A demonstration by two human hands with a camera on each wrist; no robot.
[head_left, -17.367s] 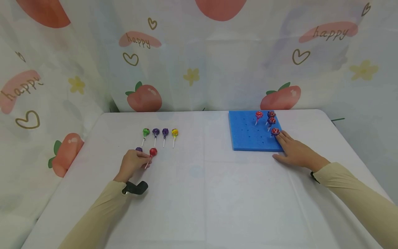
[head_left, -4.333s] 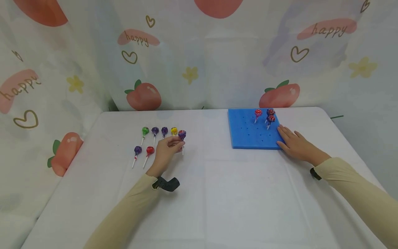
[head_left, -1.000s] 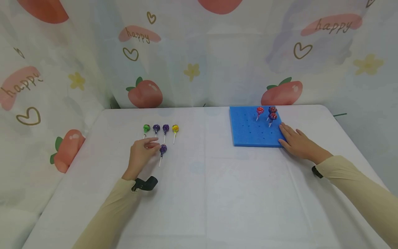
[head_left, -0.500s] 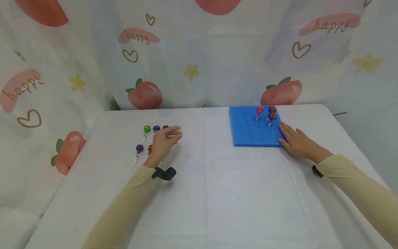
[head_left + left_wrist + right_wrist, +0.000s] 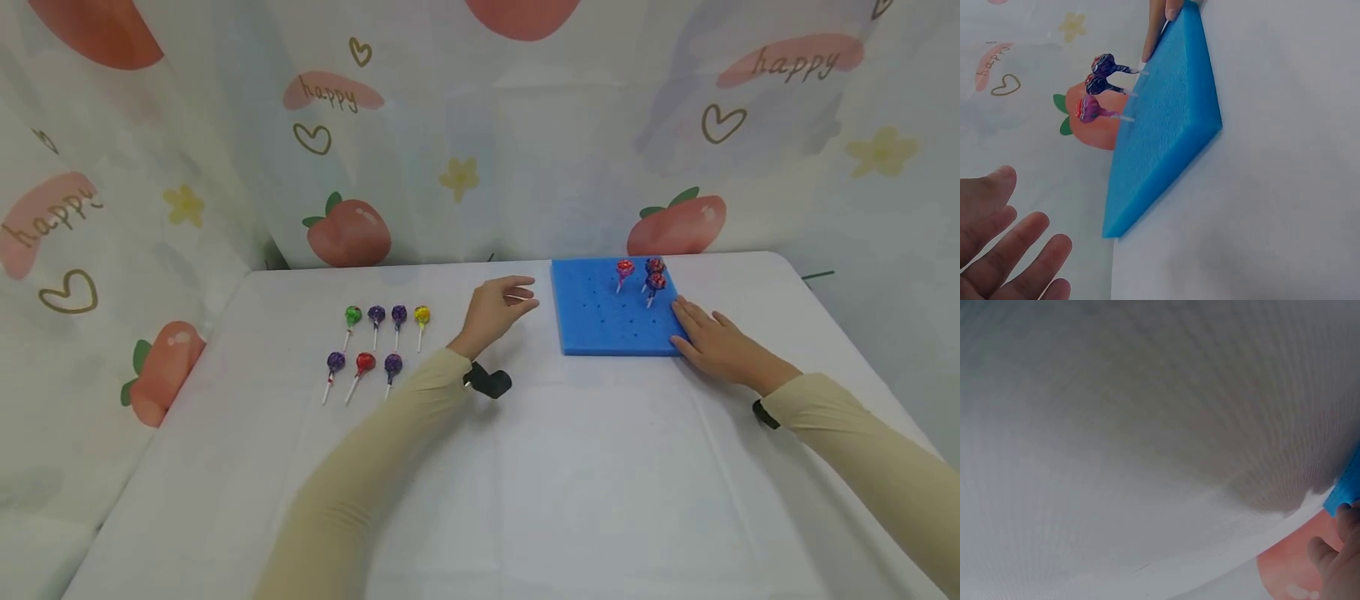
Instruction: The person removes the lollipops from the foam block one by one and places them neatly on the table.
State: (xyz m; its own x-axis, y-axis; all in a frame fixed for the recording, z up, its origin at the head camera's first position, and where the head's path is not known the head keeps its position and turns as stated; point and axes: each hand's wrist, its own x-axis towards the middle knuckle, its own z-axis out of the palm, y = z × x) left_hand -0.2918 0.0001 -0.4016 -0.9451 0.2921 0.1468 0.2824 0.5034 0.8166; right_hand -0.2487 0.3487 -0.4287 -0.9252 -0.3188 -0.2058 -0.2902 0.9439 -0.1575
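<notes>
My left hand (image 5: 495,310), holding nothing, hovers over the table just left of the blue foam board (image 5: 592,329), its fingers loosely bent. In the left wrist view its fingers (image 5: 1032,231) are spread apart with a gap to the board. My right hand (image 5: 716,348) rests along the board's right edge, fingers straight and touching it. Three lollipops stand upright in the board's holes near the back right: a pink-red one (image 5: 625,268) and two dark ones, the nearer dark lollipop (image 5: 656,282) overlapping the other. The board has rows of small holes.
On the left of the white table (image 5: 570,483), lollipops lie in two rows. The back row has a green one (image 5: 352,315), two purple ones and a yellow one (image 5: 422,315); in front lie a red one (image 5: 365,362) and two purple ones. A printed curtain (image 5: 540,167) hangs behind.
A purple lollipop now lies at the right of the front row, set down by my left hand, which has since moved right, empty, to near the board. The right hand has stayed at the board's edge.
</notes>
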